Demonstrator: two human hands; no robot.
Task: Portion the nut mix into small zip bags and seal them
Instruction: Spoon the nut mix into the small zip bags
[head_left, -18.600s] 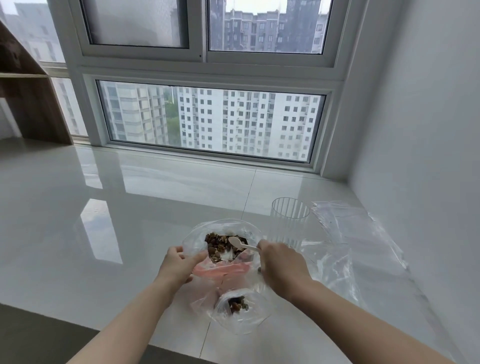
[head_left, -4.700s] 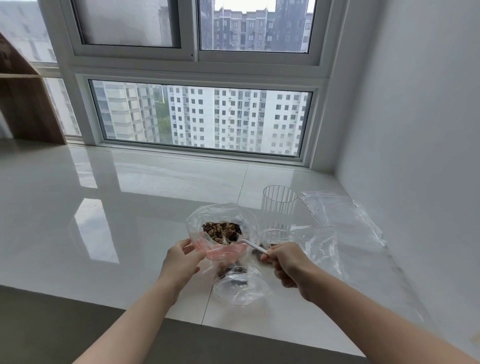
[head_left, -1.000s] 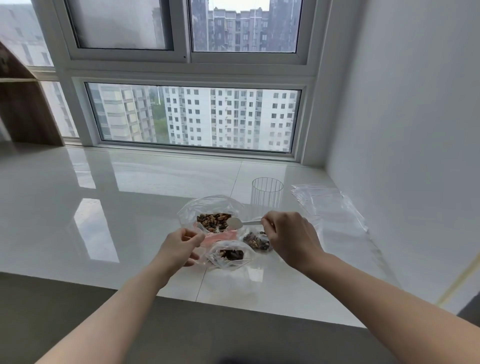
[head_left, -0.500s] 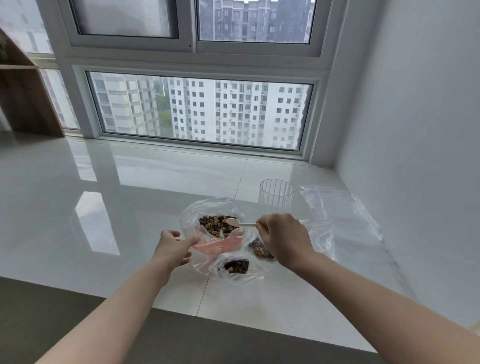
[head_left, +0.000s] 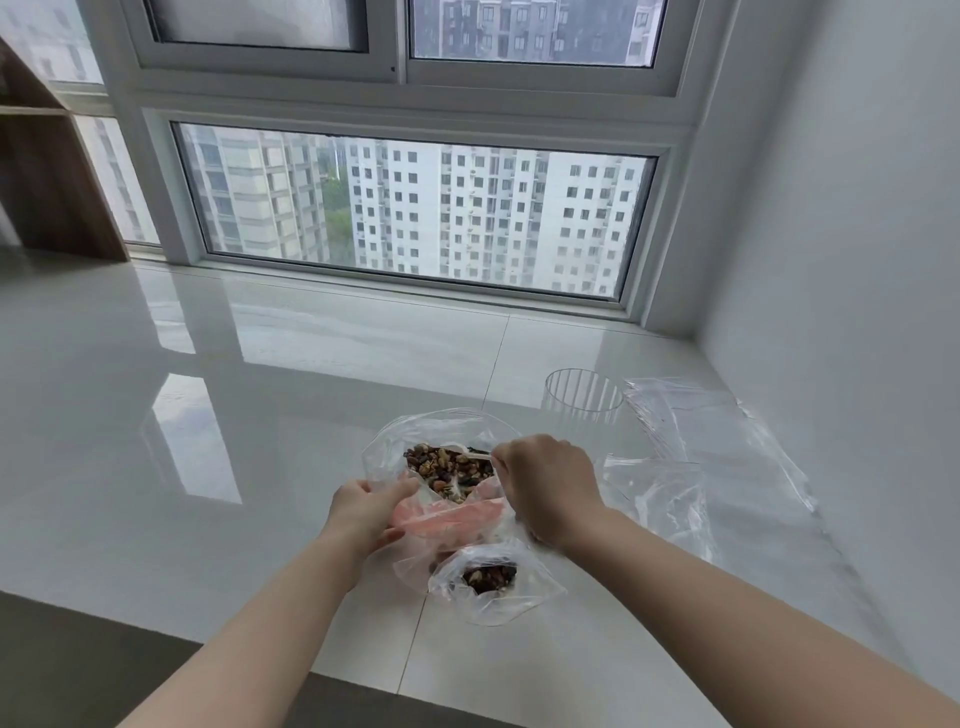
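Holding a white spoon (head_left: 470, 455) over a large clear bag (head_left: 441, 441) of nut mix (head_left: 449, 467), a person works at a glossy white desk (head_left: 234, 415) set below a wide window (head_left: 410, 208) that looks out on tall apartment blocks. The right hand (head_left: 548, 486) has its fingers curled around the spoon's handle, with the bowl of the spoon reaching left over the brown nuts and dried fruit inside the bag's open mouth. The left hand (head_left: 366, 512) grips the near left edge of the large bag, thumb on top, keeping the mouth spread; a pink strip (head_left: 447, 519) runs along the bag's near edge between the two hands. Just in front of the large bag, closer to the person, a small zip bag (head_left: 493, 587) lies on the desk with its mouth open and a small portion of nut mix inside. To the right of the right hand, more clear plastic bags (head_left: 717, 452) lie flat and crumpled on the desk, reaching toward the white wall (head_left: 831, 260). A clear ribbed cup (head_left: 584, 397) stands upright behind them, between the large bag and the far flat bags. A wooden shelf unit (head_left: 47, 171) stands at the far left beside the window.
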